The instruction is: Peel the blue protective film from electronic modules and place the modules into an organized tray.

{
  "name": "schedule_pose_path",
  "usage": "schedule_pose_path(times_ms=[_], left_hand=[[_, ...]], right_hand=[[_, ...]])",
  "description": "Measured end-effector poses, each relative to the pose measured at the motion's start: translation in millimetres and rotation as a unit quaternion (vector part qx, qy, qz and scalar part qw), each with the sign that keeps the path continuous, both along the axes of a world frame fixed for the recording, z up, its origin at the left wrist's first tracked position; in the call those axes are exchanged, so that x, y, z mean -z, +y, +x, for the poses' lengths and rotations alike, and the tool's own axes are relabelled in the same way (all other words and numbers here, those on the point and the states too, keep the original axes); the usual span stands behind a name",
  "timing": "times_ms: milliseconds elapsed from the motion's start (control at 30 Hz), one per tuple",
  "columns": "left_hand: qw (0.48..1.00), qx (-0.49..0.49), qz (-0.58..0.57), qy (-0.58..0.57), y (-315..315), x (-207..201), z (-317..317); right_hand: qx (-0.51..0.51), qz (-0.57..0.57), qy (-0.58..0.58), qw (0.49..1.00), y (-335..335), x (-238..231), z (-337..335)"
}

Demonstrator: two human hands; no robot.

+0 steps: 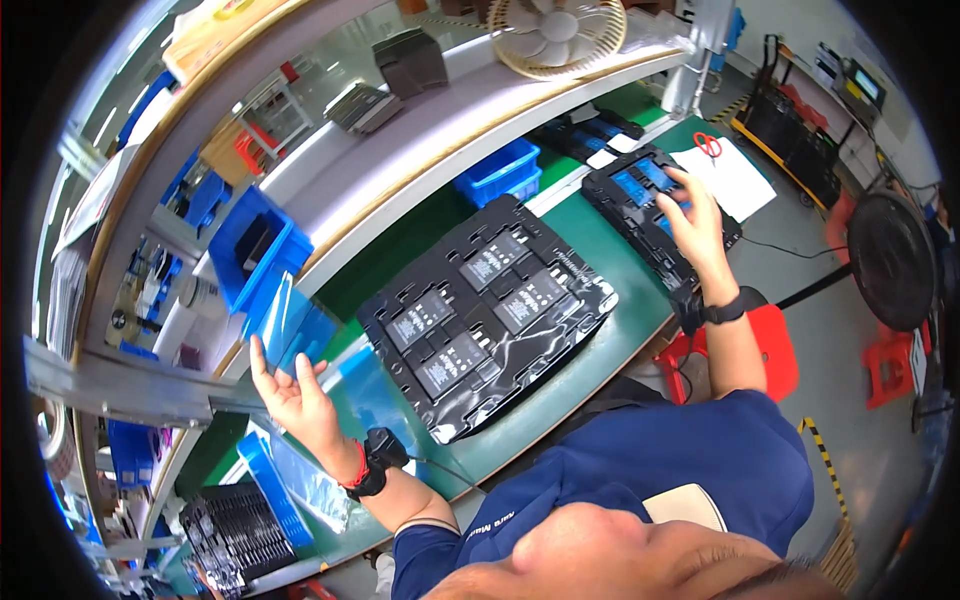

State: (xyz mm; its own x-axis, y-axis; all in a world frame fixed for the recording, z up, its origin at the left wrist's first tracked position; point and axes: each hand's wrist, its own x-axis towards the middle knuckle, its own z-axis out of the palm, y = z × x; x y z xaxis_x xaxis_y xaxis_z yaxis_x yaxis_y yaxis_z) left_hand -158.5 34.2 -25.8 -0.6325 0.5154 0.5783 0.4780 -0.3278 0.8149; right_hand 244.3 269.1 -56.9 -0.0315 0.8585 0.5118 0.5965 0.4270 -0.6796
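My left hand (300, 405) is raised at the left of the bench, its fingers spread. Right beside its fingertips stands a clear blue plastic film (285, 322); whether they touch it I cannot tell. My right hand (697, 225) is over a black tray (625, 218) with blue-faced flat pieces (632, 187) at the right. Its thumb and forefinger are apart, and nothing shows held between them. Between my hands lies a larger black plastic tray (415, 385), set at an angle, with several flat black batteries (530, 303) in its pockets.
Blue bins (500, 172) stand under the shelf, and another blue bin (250, 250) is at the left. Red-handled scissors (707, 146) lie on white paper (745, 190). A stack of black trays (235, 535) sits at lower left. A fan (558, 35) is on the shelf.
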Motion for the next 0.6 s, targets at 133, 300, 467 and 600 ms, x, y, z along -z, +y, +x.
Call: schedule_pose_path(times_ms=[133,300,467,600], left_hand=[[1.000,-0.003,0.002,-0.005,-8,-1,-3],[1.000,-0.003,0.000,-0.021,-11,-3,-4],[1.000,-0.009,0.000,-0.017,-11,-3,-4],[1.000,-0.017,0.003,-0.016,-9,-4,-2]], right_hand=[[-0.377,0.052,-0.145,0.913,15,-38,-85],[-0.501,0.024,-0.339,0.796,21,-32,-156],[-0.507,0.030,-0.367,0.779,26,-28,-173],[-0.516,0.025,-0.350,0.782,27,-31,-177]])
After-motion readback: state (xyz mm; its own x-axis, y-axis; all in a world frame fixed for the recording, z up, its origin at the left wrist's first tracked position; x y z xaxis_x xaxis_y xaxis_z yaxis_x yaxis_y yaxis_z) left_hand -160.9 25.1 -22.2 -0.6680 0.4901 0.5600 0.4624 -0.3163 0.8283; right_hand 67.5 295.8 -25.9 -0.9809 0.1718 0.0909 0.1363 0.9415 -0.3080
